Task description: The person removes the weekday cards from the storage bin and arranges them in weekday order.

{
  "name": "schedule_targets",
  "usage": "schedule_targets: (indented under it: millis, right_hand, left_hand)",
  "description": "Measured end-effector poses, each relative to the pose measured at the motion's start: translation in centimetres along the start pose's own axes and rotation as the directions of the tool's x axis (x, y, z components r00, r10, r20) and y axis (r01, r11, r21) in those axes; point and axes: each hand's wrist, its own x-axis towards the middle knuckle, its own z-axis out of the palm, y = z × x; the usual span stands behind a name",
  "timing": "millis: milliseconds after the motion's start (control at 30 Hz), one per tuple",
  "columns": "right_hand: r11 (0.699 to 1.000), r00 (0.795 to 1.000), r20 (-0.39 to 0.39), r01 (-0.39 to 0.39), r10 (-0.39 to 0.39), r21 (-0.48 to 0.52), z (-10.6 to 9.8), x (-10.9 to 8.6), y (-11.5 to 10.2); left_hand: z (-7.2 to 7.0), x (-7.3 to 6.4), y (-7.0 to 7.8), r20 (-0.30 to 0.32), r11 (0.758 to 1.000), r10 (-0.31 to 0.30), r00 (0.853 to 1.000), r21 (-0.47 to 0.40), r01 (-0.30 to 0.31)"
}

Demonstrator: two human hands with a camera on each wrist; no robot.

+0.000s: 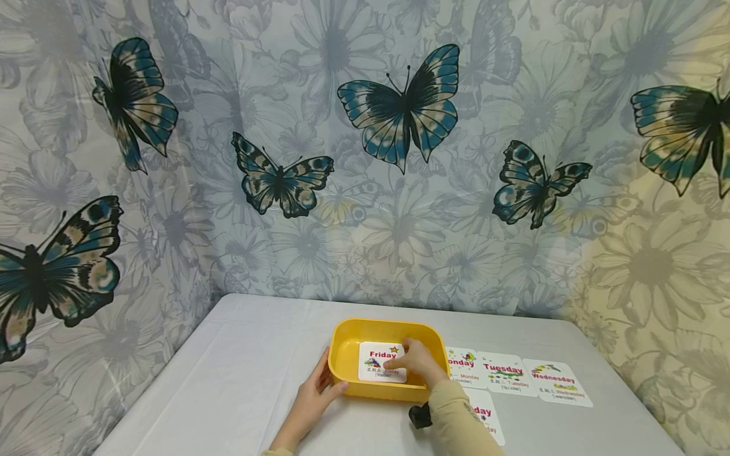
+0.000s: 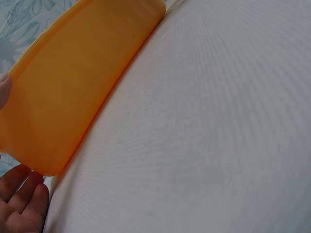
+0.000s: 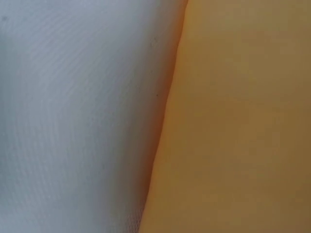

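A yellow plastic basin [image 1: 379, 391] stands on the table, and a white card reading Friday [image 1: 373, 372] is inside it. My left hand [image 1: 312, 402] holds the basin's left end, thumb at the front corner and fingers by the side. In the left wrist view the basin wall [image 2: 73, 92] shows between the thumb and the fingers [image 2: 34, 204]. Reaching over the front rim, my right hand [image 1: 421, 362] grips the Friday card at its right side, thumb across its face. Some fingertips are hidden. Only the basin's outer wall [image 3: 243, 121] and tablecloth fill the right wrist view.
Right of the basin lie cards reading Monday [image 1: 464, 367], Tuesday [image 1: 504, 372] and Wednesday [image 1: 557, 383] in a row. Another card [image 1: 487, 418] below them is partly covered by the right sleeve [image 1: 462, 418]. Butterfly-patterned cloth [image 1: 365, 266] hangs behind the white table [image 1: 256, 335].
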Motion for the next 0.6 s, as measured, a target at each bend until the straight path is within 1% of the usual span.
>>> schedule_targets:
  millis: [267,400,600]
  right_hand:
    - [0.990,0.998,0.007,0.067,-0.066,-0.127,0.03,0.27,0.17]
    - [0.989,0.999,0.001,0.054,-0.054,-0.140,0.05,0.12,0.03]
    - [0.991,1.000,-0.010,0.011,-0.013,-0.135,0.29,0.33,0.18]
  left_hand:
    - [-0.05,0.03,-0.05,0.001,1.000,0.005,1.000,-0.006,-0.005]
    - [-0.03,0.03,-0.12,0.000,1.000,0.004,1.000,-0.004,-0.004]
    - [-0.02,0.02,-0.13,-0.001,1.000,0.000,1.000,-0.004,0.000]
